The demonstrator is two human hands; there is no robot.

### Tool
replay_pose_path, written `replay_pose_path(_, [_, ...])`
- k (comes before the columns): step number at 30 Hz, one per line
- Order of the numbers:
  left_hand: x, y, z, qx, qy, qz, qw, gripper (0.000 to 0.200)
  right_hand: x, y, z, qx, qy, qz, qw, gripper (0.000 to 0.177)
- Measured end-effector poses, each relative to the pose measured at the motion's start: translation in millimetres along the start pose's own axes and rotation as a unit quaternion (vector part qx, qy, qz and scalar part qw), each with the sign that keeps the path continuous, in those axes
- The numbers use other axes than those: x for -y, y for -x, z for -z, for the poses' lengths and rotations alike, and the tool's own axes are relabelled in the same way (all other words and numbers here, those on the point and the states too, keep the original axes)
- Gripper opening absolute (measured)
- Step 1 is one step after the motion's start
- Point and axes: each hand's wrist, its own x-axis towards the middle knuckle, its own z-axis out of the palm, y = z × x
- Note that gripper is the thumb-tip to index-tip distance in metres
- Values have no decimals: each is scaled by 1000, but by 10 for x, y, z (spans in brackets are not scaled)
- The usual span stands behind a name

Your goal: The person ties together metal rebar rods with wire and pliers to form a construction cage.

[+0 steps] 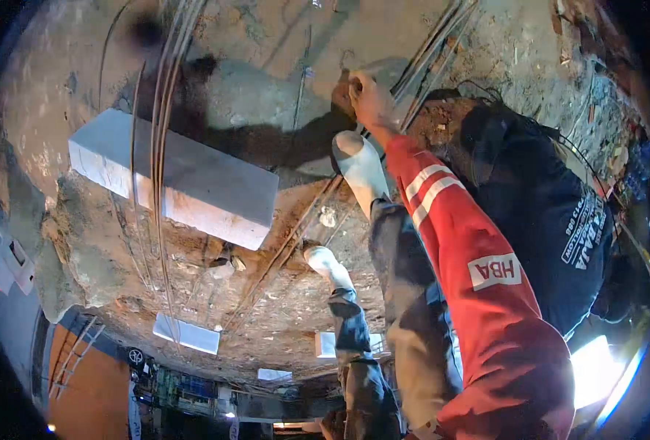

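Observation:
Neither my left hand nor my right hand shows in this upside-down view. A co-worker in a red sleeve (453, 213) reaches down to the dirt ground (281, 29). That person's hand (369, 99) is closed near the ground; whatever it holds, if anything, I cannot make out. Close to the hand is a whitish boot (361, 165), with a second whitish boot (328, 265) farther off. A long pale block (178, 172) lies to the left, crossed by several thin rods or cables (165, 95). Another bundle of thin rods or cables (433, 55) runs beside the hand.
A person in a black shirt (530, 198) is bent low at the right. Smaller pale blocks (185, 334) lie farther away. A ladder (73, 357) leans by an orange wall (94, 389). A bright lamp (595, 370) shines at the lower right.

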Motion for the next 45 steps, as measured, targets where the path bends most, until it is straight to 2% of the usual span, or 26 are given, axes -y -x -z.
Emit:
replay_pose_path(1, [-22, -2, -16, -4, 1, 3, 1000, 31, 75, -135, -136, -76, 41, -5, 996, 34])
replay_pose_path(2, [-15, -4, -38, -4, 2, 4, 1000, 31, 70, -202, -185, -76, 40, -3, 996, 34])
replay_pose_path(4, [-2, -11, -75, -2, 5, 6, 1000, 31, 42, -305, -230, -50, -136, 4, 989, 28])
replay_pose_path(5, [-1, -16, -86, -2, 6, 6, 1000, 32, 41, -313, -258, -51, -138, 6, 989, 28])
replay_pose_path(8, [-18, -95, -140, -5, 10, 3, 1000, 32, 161, -317, -241, -101, -49, -9, 994, 26])
replay_pose_path(10, [-19, -151, -180, -11, 13, -1, 1000, 33, 325, -335, -93, -47, 16, -75, 996, 30])
replay_pose_path(12, [-43, -194, -225, -15, 18, -1, 1000, 33, 155, -389, -281, -68, 45, -57, 995, 28])
replay_pose_path(14, [-31, -203, -216, -18, 21, -8, 1000, 34, 137, -430, -237, -108, 42, 53, 992, 31])
replay_pose_path(15, [-21, -194, -211, -16, 21, -9, 1000, 34, 138, -409, -213, -109, 43, 53, 992, 31])
replay_pose_path(16, [-13, -169, -188, -15, 22, -12, 1000, 34, 267, -311, -46, -51, -182, -25, 982, 31])
replay_pose_path(17, [-9, -149, -172, -15, 24, -16, 999, 34, 339, -189, 87, 9, -396, -100, 913, 31])
replay_pose_path(18, [-11, -147, -143, -14, 23, -24, 999, 35, 401, -69, 224, 4, -396, -98, 913, 31])
replay_pose_path(21, [-38, -190, -1, -15, 26, -54, 998, 36, 479, 351, 497, 61, -629, -274, 725, 25])
replay_pose_path(25, [-91, -386, 337, -19, 48, -122, 991, 37, 928, 1282, 1286, 74, -626, -219, 745, 23])
replay_pose_path(27, [-98, -595, 567, -29, 103, -166, 980, 37, 1231, 1973, 1587, 107, -676, -237, 689, 25])
replay_pose_path(28, [-133, -728, 666, -34, 150, -214, 965, 37, 1462, 2246, 2206, 242, -391, -121, 880, 31])
replay_pose_path(30, [-1056, -475, 778, -7, 261, -391, 883, 30, 1148, 3221, 1327, 268, -626, -193, 707, 32])
replay_pose_path(33, [-2312, 770, 1022, 109, 254, -438, 855, 36, 1661, 3923, 2179, 364, -561, -31, 743, 30])
replay_pose_path(34, [-2290, 1017, 1060, 136, 255, -493, 821, 40, 1957, 4374, 2523, 342, -532, -30, 774, 31])
replay_pose_path(35, [-2188, 1029, 1138, 154, 193, -532, 810, 38, 2273, 4672, 3157, 316, -549, 53, 772, 32])
replay_pose_path(37, [-1965, 1107, 1282, 194, 101, -589, 778, 35, 2572, 5409, 3876, 277, -592, 18, 757, 31])
replay_pose_path(38, [-1817, 1184, 1336, 225, 93, -587, 772, 34, 2623, 5839, 4031, 256, -625, -11, 737, 30])
replay_pose_path(39, [-1799, 1258, 1411, 263, 97, -566, 775, 33, 2671, 5983, 3996, 125, -591, 68, 794, 28])
replay_pose_path(42, [-1263, 1453, 1509, 367, 114, -498, 777, 30, 2619, 6576, 3820, 118, -624, 56, 770, 24])
replay_pose_path(44, [-997, 1600, 1538, 425, 117, -445, 780, 28, 2743, 7061, 4004, 84, -570, 32, 817, 24])
replay_pose_path(45, [-908, 1664, 1539, 448, 111, -421, 781, 27, 2762, 7258, 4048, 9, -535, 90, 840, 28])
